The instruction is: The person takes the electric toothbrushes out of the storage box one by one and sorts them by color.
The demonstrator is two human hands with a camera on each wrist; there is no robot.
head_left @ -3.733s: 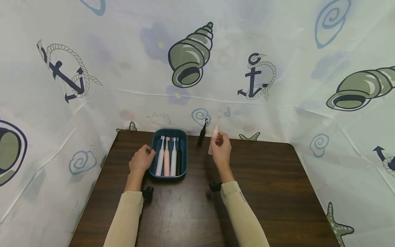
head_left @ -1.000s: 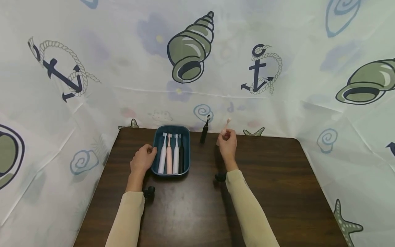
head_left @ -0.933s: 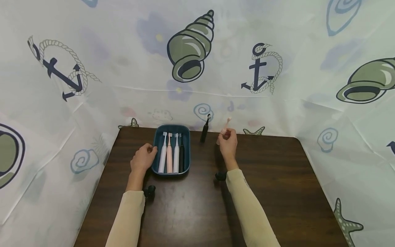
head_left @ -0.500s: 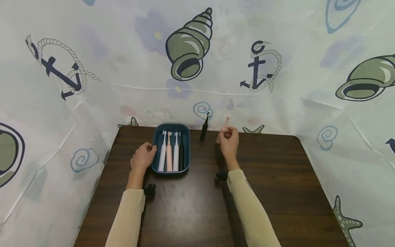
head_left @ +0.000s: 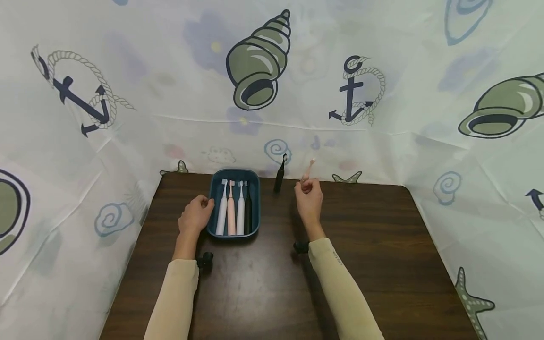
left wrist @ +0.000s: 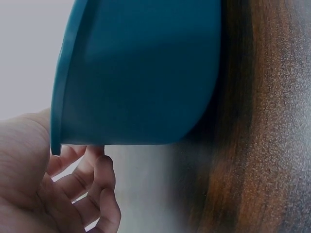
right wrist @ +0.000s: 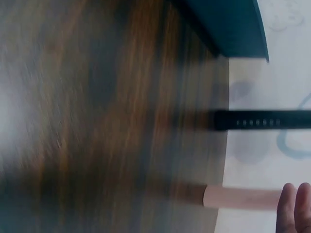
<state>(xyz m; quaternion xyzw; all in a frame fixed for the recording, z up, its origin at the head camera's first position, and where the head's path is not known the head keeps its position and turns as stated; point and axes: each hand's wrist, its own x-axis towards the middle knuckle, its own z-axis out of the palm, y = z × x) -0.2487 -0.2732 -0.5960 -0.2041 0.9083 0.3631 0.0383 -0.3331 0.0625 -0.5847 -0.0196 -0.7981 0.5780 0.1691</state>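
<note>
My right hand (head_left: 308,197) pinches a pink electric toothbrush (head_left: 311,164) that is upright near the table's back edge. In the right wrist view its handle (right wrist: 243,196) has its base on the wood, with my fingers (right wrist: 294,208) beside it. A black toothbrush (head_left: 279,175) stands upright just to the left, free of any hand. My left hand (head_left: 196,215) grips the left rim of a blue tray (head_left: 233,171), fingers (left wrist: 95,189) curled under the rim (left wrist: 56,121). Several toothbrushes (head_left: 231,210) lie side by side in the tray: white, pink, white and black.
The dark wooden table (head_left: 361,245) is walled on three sides by a white sheet printed with shells and anchors (head_left: 352,94). The black toothbrush (right wrist: 262,120) and the tray corner (right wrist: 228,24) also show in the right wrist view. A small black camera mount sits at each wrist.
My right hand carried the pink toothbrush from above the table beside the black one to a spot farther back and right and lowered it. The left hand stayed on the tray.
</note>
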